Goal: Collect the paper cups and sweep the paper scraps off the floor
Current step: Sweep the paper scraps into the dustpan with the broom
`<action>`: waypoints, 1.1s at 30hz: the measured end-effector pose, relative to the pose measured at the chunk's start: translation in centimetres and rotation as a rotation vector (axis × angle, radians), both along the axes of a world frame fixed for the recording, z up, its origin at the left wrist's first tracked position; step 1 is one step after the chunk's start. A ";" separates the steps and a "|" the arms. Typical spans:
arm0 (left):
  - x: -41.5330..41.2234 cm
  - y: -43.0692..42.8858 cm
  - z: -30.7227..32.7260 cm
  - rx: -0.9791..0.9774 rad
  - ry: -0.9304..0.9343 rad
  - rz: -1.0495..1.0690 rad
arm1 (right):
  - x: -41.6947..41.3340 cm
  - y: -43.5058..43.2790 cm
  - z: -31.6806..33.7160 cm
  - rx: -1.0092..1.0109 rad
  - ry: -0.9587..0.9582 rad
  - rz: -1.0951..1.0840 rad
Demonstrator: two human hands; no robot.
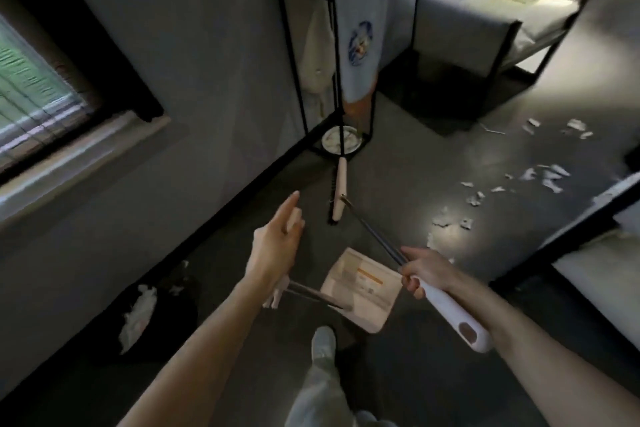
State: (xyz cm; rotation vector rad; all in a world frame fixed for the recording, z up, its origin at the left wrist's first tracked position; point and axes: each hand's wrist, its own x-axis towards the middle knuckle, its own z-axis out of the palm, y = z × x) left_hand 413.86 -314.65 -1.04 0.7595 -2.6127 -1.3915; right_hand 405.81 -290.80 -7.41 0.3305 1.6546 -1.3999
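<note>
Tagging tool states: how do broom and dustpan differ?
The broom is held: the right hand grips its white handle. The dustpan is unheld; the left hand is open above its handle. The broom's head rests by the shelf; the dustpan sits near the person's foot. Both have dark shafts and white handles.

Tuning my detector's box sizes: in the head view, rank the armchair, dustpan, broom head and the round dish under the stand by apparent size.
1. armchair, though farthest away
2. dustpan, nearest the camera
3. broom head and round dish: too alike to rank
</note>
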 end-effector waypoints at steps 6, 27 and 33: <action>-12.8 3.3 -3.3 0.102 -0.059 -0.240 | -6.0 3.8 -0.5 0.056 -0.046 -0.230; -58.7 17.0 -2.0 -0.032 0.174 -0.818 | -38.5 18.0 -1.4 0.152 -0.022 -0.897; -73.7 23.7 -0.2 0.007 0.197 -0.815 | -52.7 25.1 -0.3 0.099 -0.069 -0.952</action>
